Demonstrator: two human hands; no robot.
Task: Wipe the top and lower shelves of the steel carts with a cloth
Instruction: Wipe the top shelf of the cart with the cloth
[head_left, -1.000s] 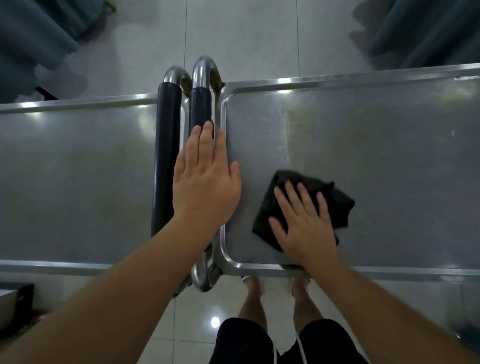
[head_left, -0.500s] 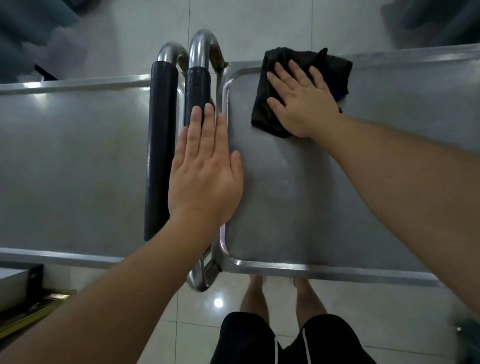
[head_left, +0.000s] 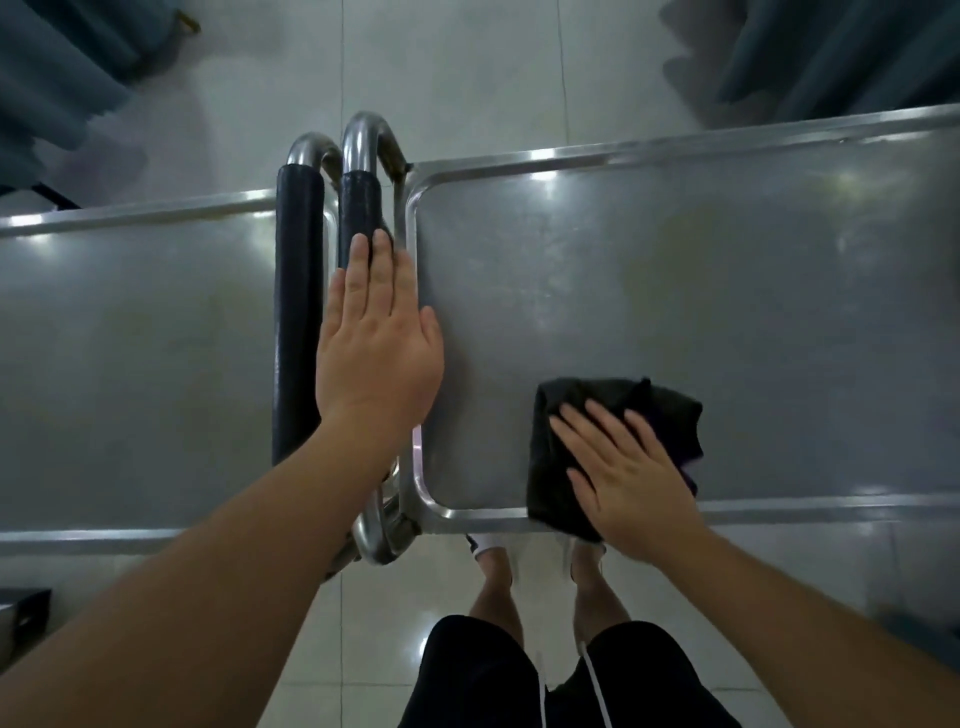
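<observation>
At the far left lies the flat top shelf of the left stainless-steel cart (head_left: 135, 364), its raised rim catching small glints of light. Along its right edge runs a black foam-padded handle (head_left: 297, 312) on a bent chrome tube. Just beside it stands the second black-padded handle (head_left: 359, 208), which belongs to the neighbouring cart; the two handles run side by side, close together.

The left hand (head_left: 378, 343) lies palm-down and flat on that second handle, fingers straight and together, thumb spread toward the rim of the right cart. It is laid open and grips nothing; the palm simply presses on the padding.

To the right spreads the top shelf of the right stainless-steel cart (head_left: 675, 291), a shallow tray with rounded corners and a dull, faintly streaked surface.

Near its front edge sits the crumpled black cloth (head_left: 660, 410), its near corner hanging slightly over the front rim. The right hand (head_left: 628, 478) rests on the cloth with fingers splayed and extended, pressing it flat against the shelf rather than clutching it.

Below, between the forearms, are black shorts (head_left: 483, 675) and bare legs over a pale tiled floor (head_left: 467, 78).
</observation>
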